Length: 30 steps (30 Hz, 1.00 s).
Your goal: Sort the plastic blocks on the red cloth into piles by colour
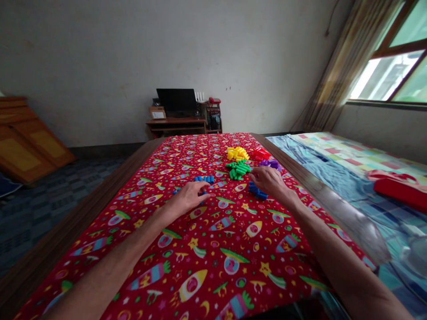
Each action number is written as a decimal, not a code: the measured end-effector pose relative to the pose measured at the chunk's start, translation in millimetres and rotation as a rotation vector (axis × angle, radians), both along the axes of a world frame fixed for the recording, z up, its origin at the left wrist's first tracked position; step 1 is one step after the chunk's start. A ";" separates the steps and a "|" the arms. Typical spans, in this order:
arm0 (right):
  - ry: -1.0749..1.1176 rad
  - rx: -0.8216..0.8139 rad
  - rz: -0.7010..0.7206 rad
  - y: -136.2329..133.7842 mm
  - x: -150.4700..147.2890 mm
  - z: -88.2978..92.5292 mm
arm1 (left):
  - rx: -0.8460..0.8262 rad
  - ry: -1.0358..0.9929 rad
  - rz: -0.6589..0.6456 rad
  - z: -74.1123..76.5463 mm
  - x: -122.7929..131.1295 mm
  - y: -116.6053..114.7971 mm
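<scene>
Small plastic cylinders are sorted by colour on a red patterned cloth (pixel 233 231). My left hand (pixel 191 195) rests low over the cloth, thumb and fingers curved apart. Just beyond it is a row of blue cylinders (pixel 204 179); more blue shows beside and partly beneath this hand. My right hand (pixel 268 180) is bent over a pile of blue cylinders (pixel 256 191), fingertips drawn together near the green pile's right side. Whatever is between those fingertips is too small to make out. A green pile (pixel 239 170) lies between and beyond the hands.
Farther back are yellow cylinders (pixel 237 154), red cylinders (pixel 260 154) and purple cylinders (pixel 270 164), the purple ones partly behind my right hand. A bed (pixel 336 178) adjoins the table's right side. A desk with a monitor (pixel 177 102) stands against the wall.
</scene>
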State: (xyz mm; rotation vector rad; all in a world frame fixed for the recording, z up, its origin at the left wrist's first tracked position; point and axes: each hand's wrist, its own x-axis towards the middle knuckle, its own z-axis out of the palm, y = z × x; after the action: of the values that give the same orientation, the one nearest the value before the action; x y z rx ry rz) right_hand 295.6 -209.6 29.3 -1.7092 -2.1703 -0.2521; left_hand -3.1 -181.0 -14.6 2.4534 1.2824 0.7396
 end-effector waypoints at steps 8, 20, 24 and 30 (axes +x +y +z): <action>0.226 -0.044 0.693 -27.0 -63.0 -20.6 | -0.427 -0.626 -0.136 4.0 46.8 -23.3; -0.135 -0.021 -0.005 13.6 31.8 -11.8 | 0.115 0.351 0.171 -3.5 -41.3 21.3; -0.181 -0.190 0.088 10.7 39.5 -4.8 | 0.001 0.298 0.103 -4.9 -55.8 31.8; -0.062 -0.127 0.130 9.7 33.8 5.2 | -0.095 0.110 0.148 21.7 -43.7 25.0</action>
State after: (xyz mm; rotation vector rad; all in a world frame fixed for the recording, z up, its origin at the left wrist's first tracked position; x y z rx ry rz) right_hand 329.5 -199.9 34.5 -1.6374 -2.3774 -0.1364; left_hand -46.8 -155.9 7.1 2.3723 1.5165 0.5705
